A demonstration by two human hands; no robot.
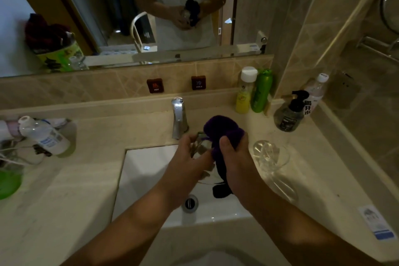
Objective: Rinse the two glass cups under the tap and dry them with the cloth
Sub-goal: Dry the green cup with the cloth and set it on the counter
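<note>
Over the white sink [146, 170], my left hand [190, 157] grips a clear glass cup [199, 146] tilted on its side. My right hand [234, 157] grips a purple cloth [222, 128] bunched against the cup's mouth; a dark end of the cloth hangs down over the basin. The second glass cup [271, 155] stands on the counter just right of the sink, untouched. The chrome tap [178, 117] stands behind my hands; no water stream shows.
Yellow and green bottles [253, 93] and a dark pump bottle [290, 114] stand at the back right. A plastic water bottle [44, 135] and clutter lie on the left counter. The drain [190, 203] sits below my arms. A mirror hangs above.
</note>
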